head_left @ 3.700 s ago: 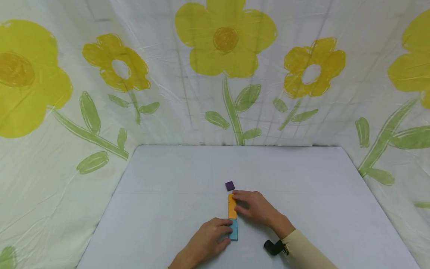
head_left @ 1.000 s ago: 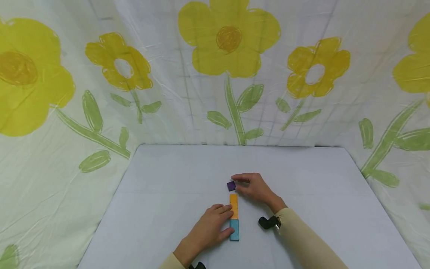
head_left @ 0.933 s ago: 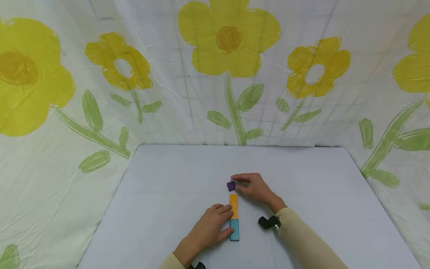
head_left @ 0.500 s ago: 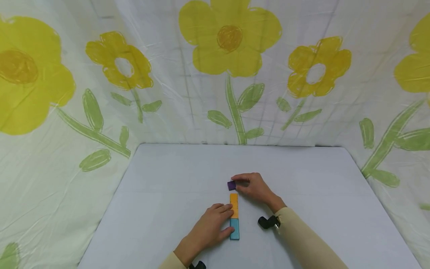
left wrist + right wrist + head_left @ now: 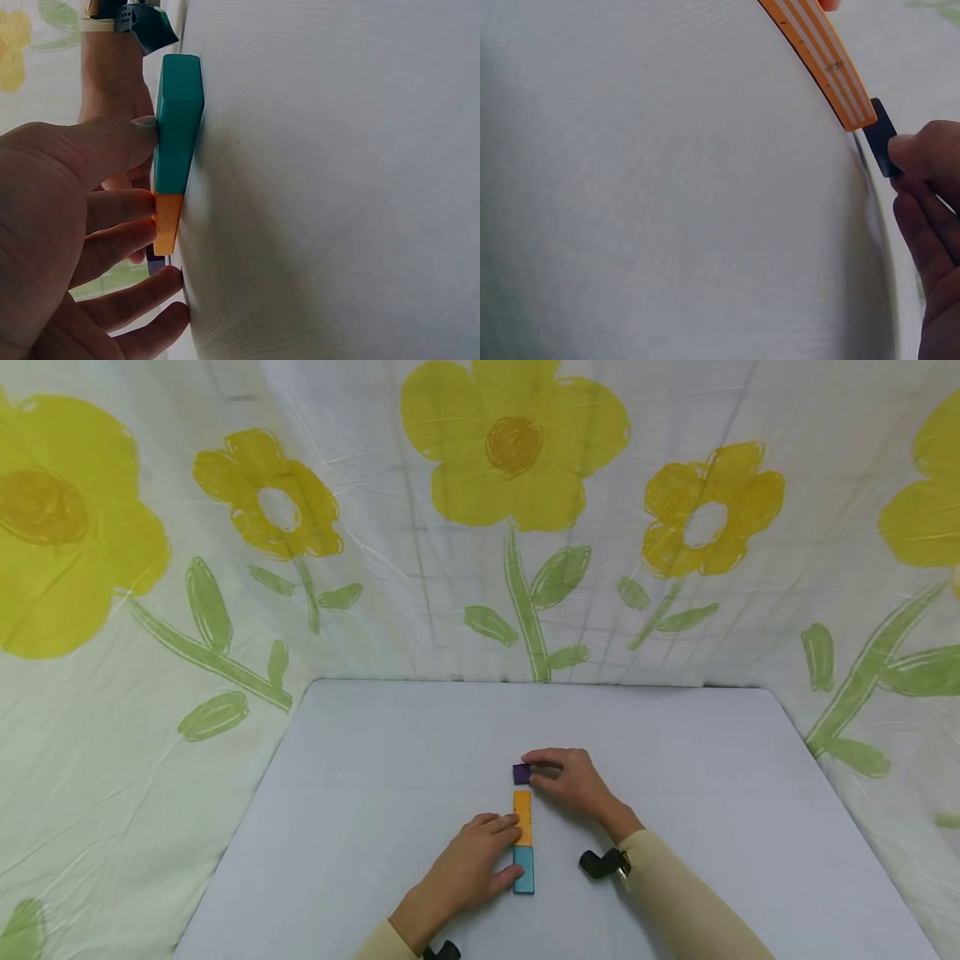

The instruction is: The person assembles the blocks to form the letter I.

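An orange block and a blue block lie end to end in a line on the white table. My left hand rests along their left side, thumb against the blue block and fingertips on the orange one; its other fingers reach toward the tabletop in the left wrist view. Just beyond the orange block's far end is a small purple block, a short gap between them. My right hand pinches it between thumb and index finger from the right. The right wrist view shows the thumb on this dark block.
The white tabletop reaches back to a hanging cloth printed with yellow flowers. A black wrist camera sits by the right sleeve, and another black wrist camera shows at the left wrist.
My right hand has moved from the orange block to the purple block, turned it straight and shifted it slightly right. My left hand has slid forward from the blue block onto both blocks.
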Motion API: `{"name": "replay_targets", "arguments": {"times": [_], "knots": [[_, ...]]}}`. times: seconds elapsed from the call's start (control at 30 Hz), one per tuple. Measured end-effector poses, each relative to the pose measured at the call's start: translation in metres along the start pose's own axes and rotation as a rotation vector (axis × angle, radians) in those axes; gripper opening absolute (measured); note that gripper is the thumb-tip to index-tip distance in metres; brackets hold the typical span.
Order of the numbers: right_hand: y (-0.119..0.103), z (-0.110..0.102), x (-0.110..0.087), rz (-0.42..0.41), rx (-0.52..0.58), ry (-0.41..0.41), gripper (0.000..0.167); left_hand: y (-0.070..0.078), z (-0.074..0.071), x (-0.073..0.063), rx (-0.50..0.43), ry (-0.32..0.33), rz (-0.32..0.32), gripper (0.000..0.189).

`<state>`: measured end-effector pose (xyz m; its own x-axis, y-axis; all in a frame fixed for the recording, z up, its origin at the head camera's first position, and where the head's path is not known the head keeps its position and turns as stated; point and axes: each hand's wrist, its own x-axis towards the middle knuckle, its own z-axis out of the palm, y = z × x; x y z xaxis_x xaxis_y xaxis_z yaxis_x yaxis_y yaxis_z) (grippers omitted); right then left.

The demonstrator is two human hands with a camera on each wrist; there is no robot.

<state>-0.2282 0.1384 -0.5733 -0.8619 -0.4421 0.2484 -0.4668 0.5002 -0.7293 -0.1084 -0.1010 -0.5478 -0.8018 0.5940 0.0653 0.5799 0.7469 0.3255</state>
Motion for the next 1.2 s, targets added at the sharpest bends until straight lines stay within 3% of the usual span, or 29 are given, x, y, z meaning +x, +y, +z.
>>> {"name": "replay_targets", "arguments": {"times": [1.2], "knots": [[-0.0023,0.0043,-0.0102,0.077,-0.007,0.000,0.034,0.0023,-0.0001,0.0005,-0.028,-0.034,-0.041,0.050]]}}
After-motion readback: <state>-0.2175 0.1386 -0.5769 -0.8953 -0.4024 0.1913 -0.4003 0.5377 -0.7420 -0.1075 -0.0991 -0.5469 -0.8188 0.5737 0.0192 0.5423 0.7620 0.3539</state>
